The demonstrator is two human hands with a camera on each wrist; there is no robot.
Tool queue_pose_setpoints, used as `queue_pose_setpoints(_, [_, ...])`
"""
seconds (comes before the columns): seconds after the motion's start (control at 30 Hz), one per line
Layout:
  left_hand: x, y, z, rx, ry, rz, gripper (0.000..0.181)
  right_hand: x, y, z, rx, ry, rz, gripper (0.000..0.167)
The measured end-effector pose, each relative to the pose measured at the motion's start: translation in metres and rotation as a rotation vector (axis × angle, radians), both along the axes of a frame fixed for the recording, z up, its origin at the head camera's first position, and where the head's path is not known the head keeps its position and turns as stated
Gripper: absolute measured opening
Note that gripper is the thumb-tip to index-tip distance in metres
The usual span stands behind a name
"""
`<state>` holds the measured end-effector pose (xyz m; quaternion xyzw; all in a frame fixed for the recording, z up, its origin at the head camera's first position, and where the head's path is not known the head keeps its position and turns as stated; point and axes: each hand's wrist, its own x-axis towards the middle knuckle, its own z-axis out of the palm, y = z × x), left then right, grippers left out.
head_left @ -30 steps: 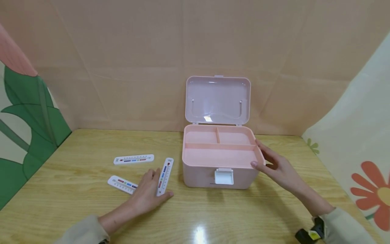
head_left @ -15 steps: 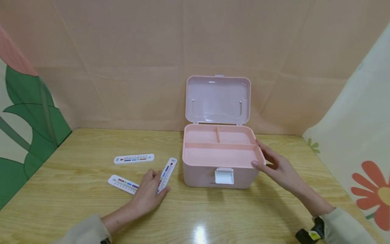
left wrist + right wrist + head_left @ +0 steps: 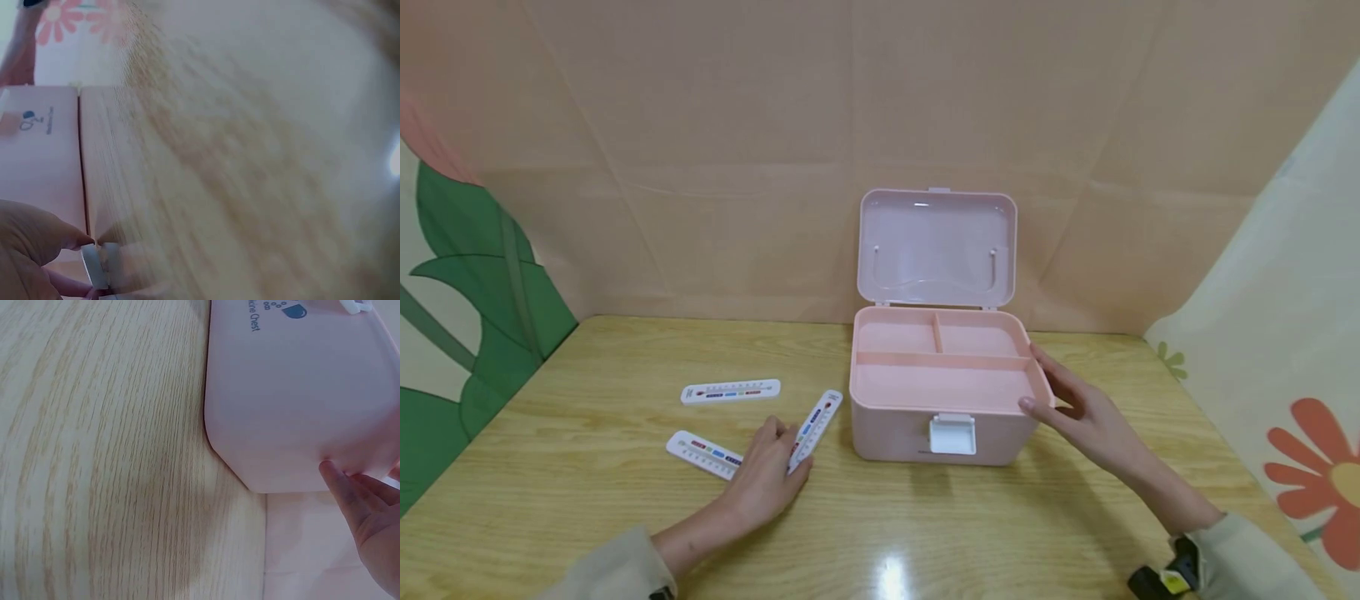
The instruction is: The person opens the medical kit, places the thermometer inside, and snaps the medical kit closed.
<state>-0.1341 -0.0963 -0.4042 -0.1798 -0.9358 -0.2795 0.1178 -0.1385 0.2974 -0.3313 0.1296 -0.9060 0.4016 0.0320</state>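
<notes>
A pale pink medicine chest stands with its lid raised. A pink tray with 3 compartments sits in its top. My left hand, left of the chest, pinches a white wall thermometer between thumb and fingers. In the left wrist view the thermometer shows edge-on near the table. My right hand grips the chest's right side, thumb near the front corner. The right wrist view shows the thumb against the chest wall.
Two more white thermometers lie on the wooden table: one farther back, another partly covered by my left hand. A white latch hangs on the chest's front. A beige cloth rises behind the table.
The pinched thermometer has turned clockwise, its far end shifting right toward the chest. My left thumb has drawn in toward it. The right hand and chest stay in place.
</notes>
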Motion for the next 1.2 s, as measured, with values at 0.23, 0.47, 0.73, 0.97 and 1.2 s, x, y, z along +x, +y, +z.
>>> queue_pose_setpoints(0.23, [-0.002,0.0,0.003,0.006,-0.037,0.042,0.03,0.0,0.0,-0.001,0.003,0.003,0.0,0.072])
queue_pose_setpoints(0.47, [-0.002,-0.002,0.009,0.053,-0.063,0.095,0.027,0.0,-0.001,-0.002,0.009,-0.014,-0.01,0.073])
queue_pose_setpoints(0.73, [-0.007,-0.008,0.019,0.134,-0.08,0.122,0.027,0.0,-0.001,-0.001,0.007,-0.007,-0.01,0.072])
queue_pose_setpoints(0.97, [-0.008,-0.011,0.022,0.232,-0.072,0.13,0.029,0.001,-0.001,-0.001,0.007,-0.022,-0.017,0.072])
queue_pose_setpoints(1.2, [-0.009,-0.017,0.025,0.371,-0.06,0.15,0.035,0.001,-0.001,-0.001,0.007,-0.028,-0.016,0.072])
